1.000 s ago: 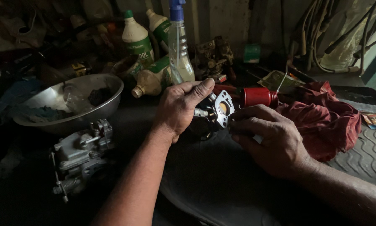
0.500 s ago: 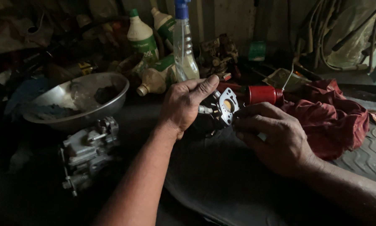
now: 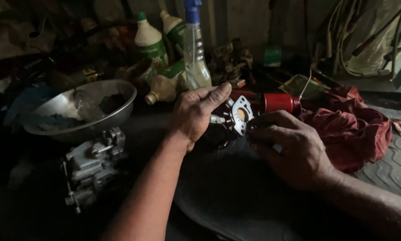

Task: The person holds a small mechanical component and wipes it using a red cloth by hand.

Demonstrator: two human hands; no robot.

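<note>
1. Two bare hands meet over a dark rubber mat (image 3: 236, 196). They work on a small grey metal carburettor part with a round hole in its flat flange (image 3: 240, 115), which is the landmark here.
2. Right of that part, the right hand (image 3: 294, 149) curls its fingers against the flange edge; whether it truly grips cannot be told.
3. Left of the part, the left hand (image 3: 196, 114) clasps the part's body, with the thumb stretched over the top.
4. Well to the left and nearer, a second grey metal carburettor body (image 3: 91, 165) sits untouched on the dark bench.
5. Right of the part lies a crumpled dark red cloth (image 3: 347, 127).
6. Just behind the part lies a red cylindrical can (image 3: 278, 102).
7. Further left and behind stands a dented steel bowl (image 3: 115, 114) holding dark scraps.
8. Behind the part stand a clear spray bottle with a blue nozzle (image 3: 195, 53) and white plastic bottles with green caps (image 3: 150, 42).
</note>
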